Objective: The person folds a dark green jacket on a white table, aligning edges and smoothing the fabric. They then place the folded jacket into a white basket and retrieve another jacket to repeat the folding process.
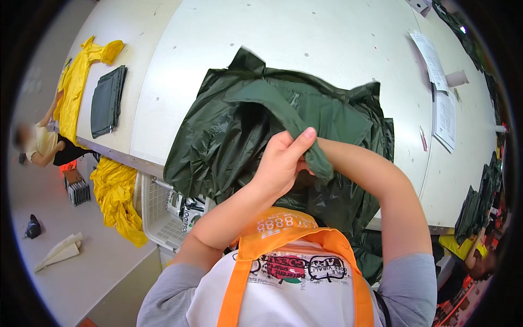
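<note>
Head view: my left grip [283,158] pinches a folded strip of the dark green garment [218,125] between thumb and fingers. My right forearm [365,169] runs in behind that strip; my right grip is mostly hidden there, so I cannot tell how it stands. The garment lies rumpled on the white tabletop [196,38], beneath and around my left grip. Well left of that grip sits a folded dark green stack [108,102]; printed papers [444,117] lie well to its right.

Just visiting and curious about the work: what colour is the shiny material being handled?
The shiny material is dark green, best seen in the head view.
</note>
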Available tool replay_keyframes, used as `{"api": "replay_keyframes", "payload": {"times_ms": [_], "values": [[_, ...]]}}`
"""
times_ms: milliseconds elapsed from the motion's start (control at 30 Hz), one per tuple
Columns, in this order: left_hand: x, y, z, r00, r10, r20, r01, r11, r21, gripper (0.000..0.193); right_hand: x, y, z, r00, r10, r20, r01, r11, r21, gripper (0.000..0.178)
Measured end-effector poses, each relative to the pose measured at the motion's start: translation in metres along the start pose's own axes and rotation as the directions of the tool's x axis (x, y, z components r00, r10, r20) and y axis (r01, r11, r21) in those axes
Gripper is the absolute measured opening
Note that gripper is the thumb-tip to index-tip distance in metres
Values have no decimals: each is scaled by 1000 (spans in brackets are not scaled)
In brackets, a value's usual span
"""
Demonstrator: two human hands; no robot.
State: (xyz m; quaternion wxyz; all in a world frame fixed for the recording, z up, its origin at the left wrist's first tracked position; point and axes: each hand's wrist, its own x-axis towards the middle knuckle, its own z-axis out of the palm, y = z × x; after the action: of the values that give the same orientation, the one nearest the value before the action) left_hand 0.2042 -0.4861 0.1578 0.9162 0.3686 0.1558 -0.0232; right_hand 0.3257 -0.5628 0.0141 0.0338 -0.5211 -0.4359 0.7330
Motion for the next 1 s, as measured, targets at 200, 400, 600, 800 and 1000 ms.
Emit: {"api": "replay_keyframes", "payload": {"times_ms": [200, 400, 600, 800, 1000], "values": [[0, 12, -44, 998, 6, 64, 2, 991, -132, 30, -16, 25, -18, 872, -148, -467, 225, 968, 113, 21], [11, 24, -112, 842, 431, -324, -91, 706, 702, 53, -129, 53, 72, -276, 77, -958, 247, 969, 6, 30], [87, -17, -98, 834, 552, 13, -378, 553, 743, 43, -63, 60, 93, -366, 120, -923, 327, 945, -7, 37], [82, 90, -157, 806, 559, 194, -203, -47, 978, 17, -114, 78, 90, -205, 415, -886, 684, 709, 174, 13], [61, 58, -119, 613, 563, 554, -365, -420, 831, 25, -142, 76, 57, -32, 200, -979, 327, 928, 179, 13]]}}
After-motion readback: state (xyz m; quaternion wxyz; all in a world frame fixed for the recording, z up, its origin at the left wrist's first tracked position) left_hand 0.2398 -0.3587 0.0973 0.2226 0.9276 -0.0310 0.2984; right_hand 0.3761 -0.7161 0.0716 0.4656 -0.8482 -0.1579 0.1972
